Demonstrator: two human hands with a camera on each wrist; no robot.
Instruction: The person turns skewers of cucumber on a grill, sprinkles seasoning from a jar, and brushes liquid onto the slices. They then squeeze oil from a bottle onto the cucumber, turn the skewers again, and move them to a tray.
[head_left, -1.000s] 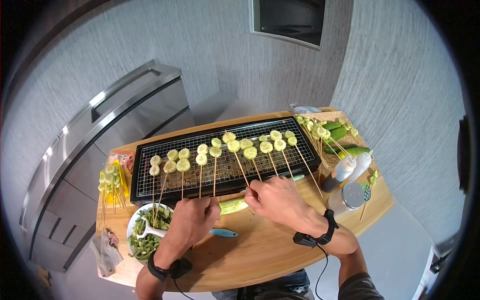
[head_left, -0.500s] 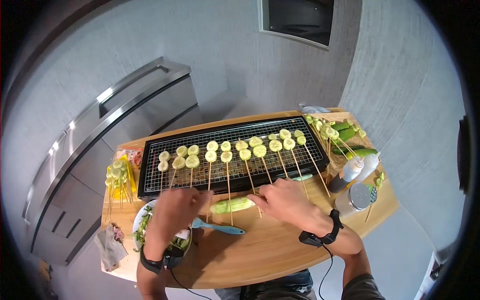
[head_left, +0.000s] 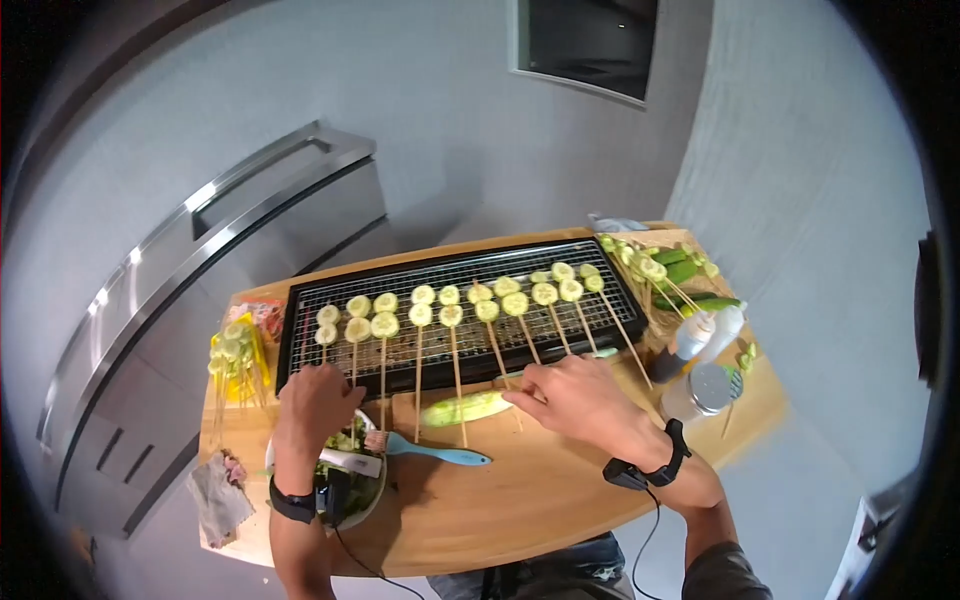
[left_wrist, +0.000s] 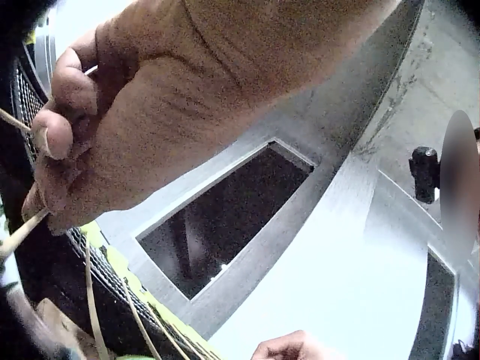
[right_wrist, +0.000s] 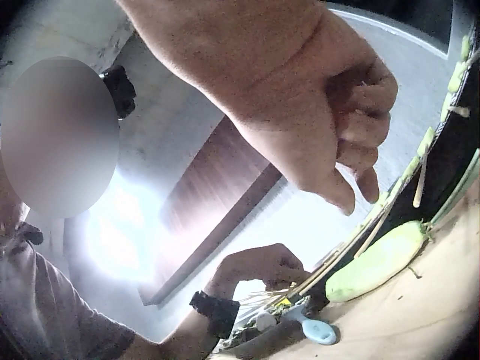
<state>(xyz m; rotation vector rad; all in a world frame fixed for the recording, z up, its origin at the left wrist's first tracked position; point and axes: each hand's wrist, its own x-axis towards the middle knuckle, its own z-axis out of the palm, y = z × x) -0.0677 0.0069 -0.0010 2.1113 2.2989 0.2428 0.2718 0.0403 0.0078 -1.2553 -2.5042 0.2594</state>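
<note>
Cucumber-slice skewers (head_left: 384, 322) lie in a row across the wire rack of a black grill (head_left: 460, 376), their sticks reaching toward me. At the row's left end my left hand (head_left: 312, 405) pinches a skewer stick (left_wrist: 28, 227) between its fingertips, above the bowl. My right hand (head_left: 575, 395) hovers over the stick ends near the grill's front edge. Its fingers are loosely curled, and a gap shows between thumb and forefinger in the right wrist view. A pale green peeled cucumber (head_left: 465, 409) lies just left of this hand.
A blue-handled brush (head_left: 440, 454) leans at a bowl of greens (head_left: 380, 490). On the right stand a shaker jar (head_left: 697, 392), a dark sauce bottle (head_left: 684, 345) and whole cucumbers (head_left: 682, 270). More skewers on a yellow tray (head_left: 258, 360) and a crumpled cloth (head_left: 220, 500) are left.
My left hand has moved left from the middle skewers to the leftmost ones, uncovering the brush. My right hand has let go of a stick and shifted slightly right. Middle skewers lie more evenly.
</note>
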